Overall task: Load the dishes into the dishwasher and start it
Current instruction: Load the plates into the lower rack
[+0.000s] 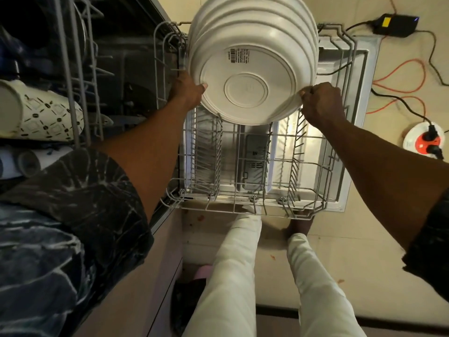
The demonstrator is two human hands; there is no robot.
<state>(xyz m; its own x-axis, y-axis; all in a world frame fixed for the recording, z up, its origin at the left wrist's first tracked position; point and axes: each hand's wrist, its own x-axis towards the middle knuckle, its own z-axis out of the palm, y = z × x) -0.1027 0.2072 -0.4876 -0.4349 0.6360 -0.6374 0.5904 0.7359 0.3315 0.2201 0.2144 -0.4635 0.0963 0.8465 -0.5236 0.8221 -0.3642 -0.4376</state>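
The left hand (188,92) and right hand (320,98) pinch opposite rims of a white plate (245,83), fingers (308,93) curled; it stands on edge over the lower rack (233,210), probably to slot beside the standing plates (255,20).

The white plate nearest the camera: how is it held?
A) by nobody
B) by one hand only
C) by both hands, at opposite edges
C: the left hand and the right hand each grip one side of the plate.
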